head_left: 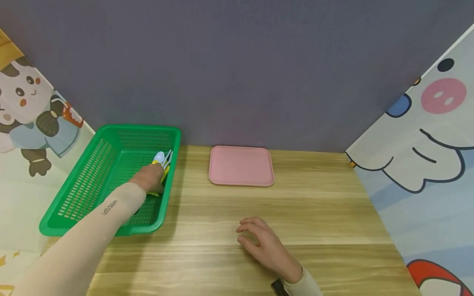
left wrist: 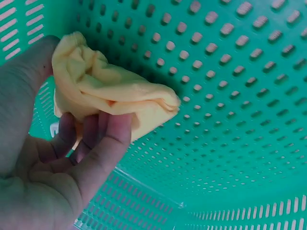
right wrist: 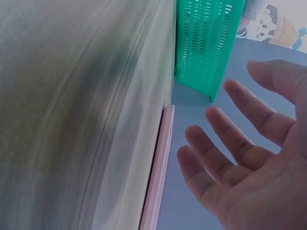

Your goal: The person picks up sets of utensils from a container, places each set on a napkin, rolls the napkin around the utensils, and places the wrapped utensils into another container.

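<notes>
Inside the green basket [head_left: 107, 127], my left hand [head_left: 148, 179] holds a folded yellow cloth [left wrist: 115, 88] between thumb and curled fingers, close to the basket's right wall. Just beyond that hand in the head view are a pale spoon [head_left: 159, 157] and a pale fork [head_left: 168, 158]; their lower ends are hidden, and I cannot tell whether the hand touches them. My right hand [head_left: 268, 248] is over the front middle of the wooden table, fingers loosely bent and holding nothing. It is nearest to the pink tray [head_left: 241, 166], which lies flat farther back.
The wooden table [head_left: 314, 193] meets a grey upright panel [head_left: 259, 74] along its back edge. Side panels with cartoon prints, a cow on the left and a pig [head_left: 444, 96] on the right, stand beside it. The basket's walls rise around my left hand.
</notes>
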Available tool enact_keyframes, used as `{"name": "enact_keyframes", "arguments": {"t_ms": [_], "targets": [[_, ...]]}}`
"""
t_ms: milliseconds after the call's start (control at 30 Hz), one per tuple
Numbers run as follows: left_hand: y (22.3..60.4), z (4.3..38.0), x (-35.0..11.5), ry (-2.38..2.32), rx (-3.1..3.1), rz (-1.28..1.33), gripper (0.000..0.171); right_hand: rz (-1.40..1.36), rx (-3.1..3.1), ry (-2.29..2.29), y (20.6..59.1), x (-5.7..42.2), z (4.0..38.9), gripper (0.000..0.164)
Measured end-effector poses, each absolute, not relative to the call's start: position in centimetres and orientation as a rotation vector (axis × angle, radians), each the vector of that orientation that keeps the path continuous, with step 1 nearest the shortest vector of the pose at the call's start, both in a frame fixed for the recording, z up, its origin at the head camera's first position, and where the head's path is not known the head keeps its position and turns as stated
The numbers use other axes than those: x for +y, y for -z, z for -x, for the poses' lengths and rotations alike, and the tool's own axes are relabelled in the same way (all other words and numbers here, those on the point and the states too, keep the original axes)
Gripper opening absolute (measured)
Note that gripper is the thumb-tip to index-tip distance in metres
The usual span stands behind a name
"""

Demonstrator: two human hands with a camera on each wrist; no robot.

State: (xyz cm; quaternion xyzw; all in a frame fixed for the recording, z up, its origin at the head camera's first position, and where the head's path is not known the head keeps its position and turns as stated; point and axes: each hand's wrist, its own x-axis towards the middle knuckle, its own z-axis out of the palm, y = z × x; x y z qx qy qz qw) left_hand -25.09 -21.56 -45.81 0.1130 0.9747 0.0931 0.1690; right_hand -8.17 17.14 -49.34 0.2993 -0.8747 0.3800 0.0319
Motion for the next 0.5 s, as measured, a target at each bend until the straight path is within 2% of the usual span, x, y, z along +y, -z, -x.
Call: {"name": "enact_keyframes", "arguments": {"t_ms": [300,500], "targets": [[45.75,25.16,-21.91,-0.228,2.753,-0.302,0.030,-0.938,-2.686,-1.179,49.56,17.00,8.29,0.018],[45.71,24.89,-21.72,-0.244,2.717,-0.326,0.034,-0.957,-2.677,-1.195,49.67,16.75,8.25,0.019]]}}
